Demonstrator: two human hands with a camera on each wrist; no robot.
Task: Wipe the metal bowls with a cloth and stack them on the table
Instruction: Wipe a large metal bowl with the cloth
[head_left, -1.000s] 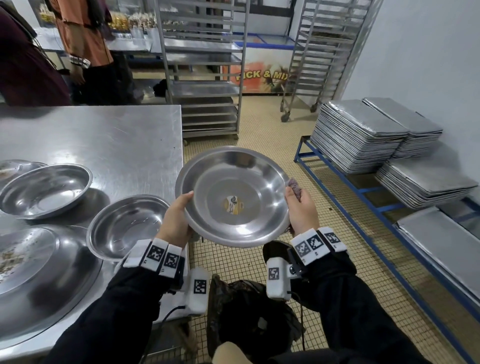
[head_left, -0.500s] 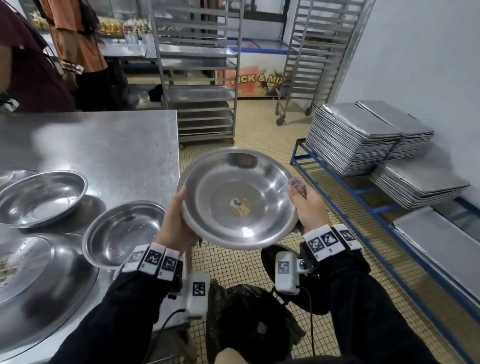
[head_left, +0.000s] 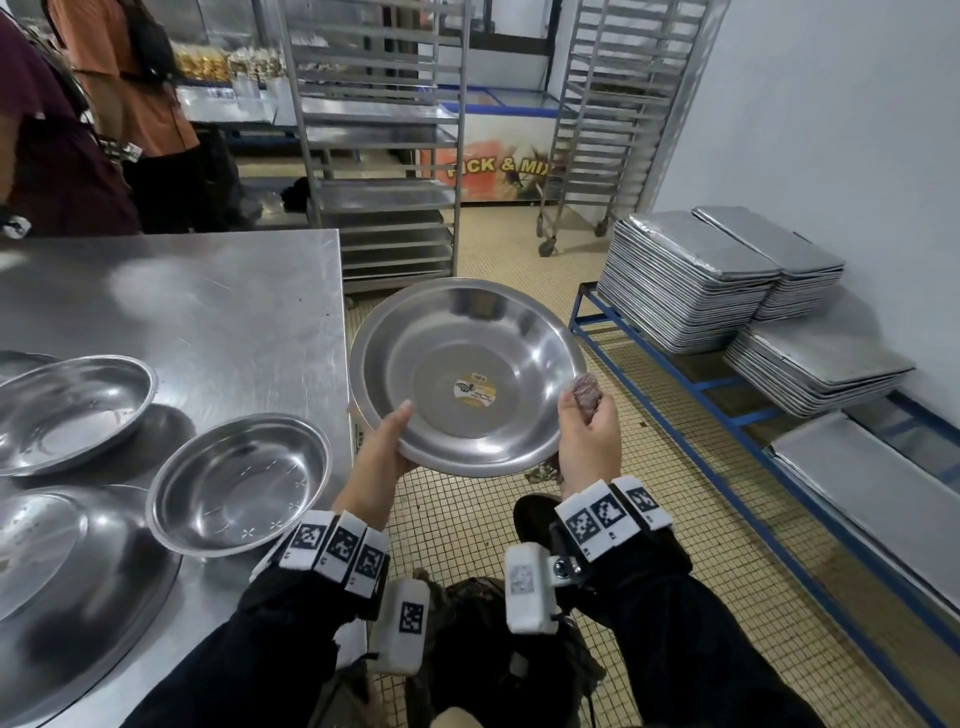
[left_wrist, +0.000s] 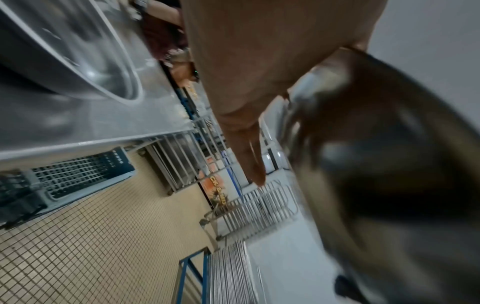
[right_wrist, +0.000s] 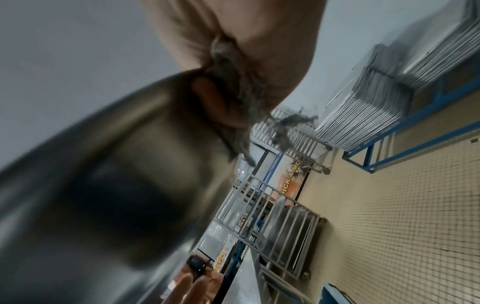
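I hold a wide metal bowl (head_left: 467, 374) with a sticker in its middle over the tiled floor, just past the steel table's (head_left: 208, 312) right edge. My left hand (head_left: 389, 436) grips its near-left rim, thumb inside. My right hand (head_left: 589, 431) holds a bunched dark cloth (head_left: 584, 392) against the right rim. The left wrist view shows my fingers (left_wrist: 249, 144) beside the blurred bowl underside (left_wrist: 389, 164). In the right wrist view the cloth (right_wrist: 233, 98) hangs from my hand against the bowl's outside (right_wrist: 116, 164). Two smaller bowls (head_left: 239, 483) (head_left: 72, 410) sit apart on the table.
A large metal basin (head_left: 78, 597) fills the table's near-left corner. Stacks of baking trays (head_left: 691, 280) lie on a blue rack along the right wall. Wheeled shelf racks (head_left: 379, 156) stand behind, and two people (head_left: 78, 145) stand at the far left.
The bowl has turned in my hands, as its sticker has rotated. My left hand has slid along the rim toward the near side. The cloth stays at the right rim.
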